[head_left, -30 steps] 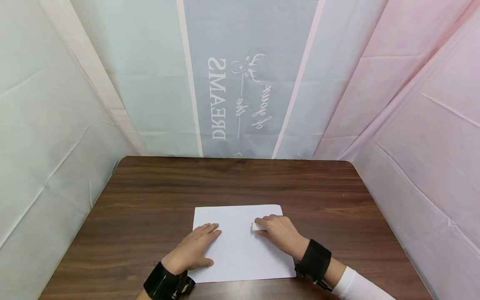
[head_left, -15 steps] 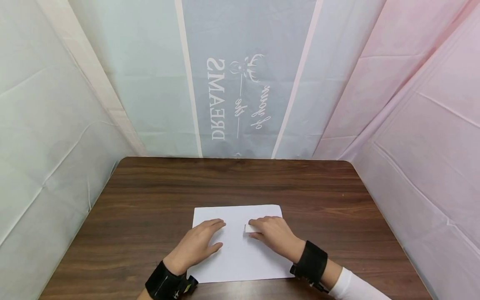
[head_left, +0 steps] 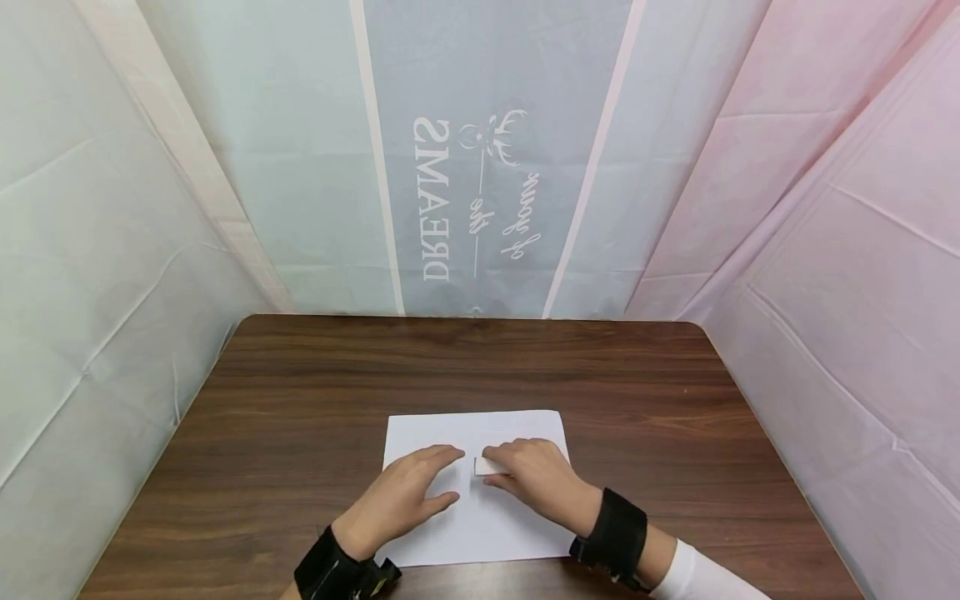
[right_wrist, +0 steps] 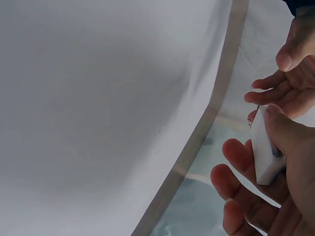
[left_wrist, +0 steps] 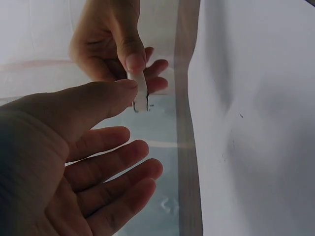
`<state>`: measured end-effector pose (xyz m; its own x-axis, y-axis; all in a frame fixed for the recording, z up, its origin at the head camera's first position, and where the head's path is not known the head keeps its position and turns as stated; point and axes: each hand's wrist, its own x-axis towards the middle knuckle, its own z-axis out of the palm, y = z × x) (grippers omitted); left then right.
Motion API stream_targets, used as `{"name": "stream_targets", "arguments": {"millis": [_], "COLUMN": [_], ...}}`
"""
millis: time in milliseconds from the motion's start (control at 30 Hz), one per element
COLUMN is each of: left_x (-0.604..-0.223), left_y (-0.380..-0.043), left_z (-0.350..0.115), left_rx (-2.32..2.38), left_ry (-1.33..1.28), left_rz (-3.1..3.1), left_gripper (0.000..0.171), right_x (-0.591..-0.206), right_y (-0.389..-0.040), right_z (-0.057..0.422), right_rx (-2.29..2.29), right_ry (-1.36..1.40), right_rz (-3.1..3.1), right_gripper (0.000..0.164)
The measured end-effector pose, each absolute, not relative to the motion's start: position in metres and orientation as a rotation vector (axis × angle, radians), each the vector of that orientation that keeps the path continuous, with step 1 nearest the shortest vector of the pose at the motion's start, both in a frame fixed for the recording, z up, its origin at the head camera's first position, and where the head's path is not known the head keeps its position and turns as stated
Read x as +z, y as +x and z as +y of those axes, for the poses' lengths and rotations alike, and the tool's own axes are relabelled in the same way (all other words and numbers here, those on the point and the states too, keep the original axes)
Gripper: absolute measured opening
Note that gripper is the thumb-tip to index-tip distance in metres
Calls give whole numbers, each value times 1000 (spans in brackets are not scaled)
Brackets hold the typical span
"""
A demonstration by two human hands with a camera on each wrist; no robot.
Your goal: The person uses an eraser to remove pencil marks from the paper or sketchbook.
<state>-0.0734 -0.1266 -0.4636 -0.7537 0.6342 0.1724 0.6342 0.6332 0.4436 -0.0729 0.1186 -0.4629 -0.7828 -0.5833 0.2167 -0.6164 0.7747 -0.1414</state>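
Observation:
A white eraser point(head_left: 489, 467) is held above the paper between the thumb and fingers of my right hand point(head_left: 542, 483). In the right wrist view the eraser point(right_wrist: 267, 147) looks like a small block with dark bits along its far end. My left hand point(head_left: 405, 498) hovers just left of it, thumb and fingers spread and holding nothing. The left wrist view has the left thumb overlapping the eraser point(left_wrist: 141, 92), but the head view leaves a small gap. Under both hands lies a sheet of white paper point(head_left: 480, 537); tiny dark specks point(left_wrist: 241, 115) dot its surface.
The paper lies near the front edge of a dark brown wooden table point(head_left: 480, 367). Pale fabric curtains point(head_left: 322, 167) enclose the back and both sides. Each wrist wears a black strap point(head_left: 615, 529) with a camera.
My right hand has moved left and slightly nearer with the eraser. The left hand has lifted from the paper and shifted right, so the hands are now closer together.

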Motion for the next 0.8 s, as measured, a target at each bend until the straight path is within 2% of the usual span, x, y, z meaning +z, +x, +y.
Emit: {"name": "stream_targets", "arguments": {"millis": [300,800], "left_x": [-447,-440], "left_y": [-62,-55], "left_z": [-122,-122], "left_rx": [-864,-911], "left_ry": [-1219,-1207], "left_rz": [-2779,-2707], "left_gripper": [45,38], "right_x": [-453,-446], "right_y": [-64,-54], "right_z": [112,108], "right_rx": [328,372], "right_ry": [1012,1087], "right_rz": [-2784,-2728], "right_gripper": [25,29]}}
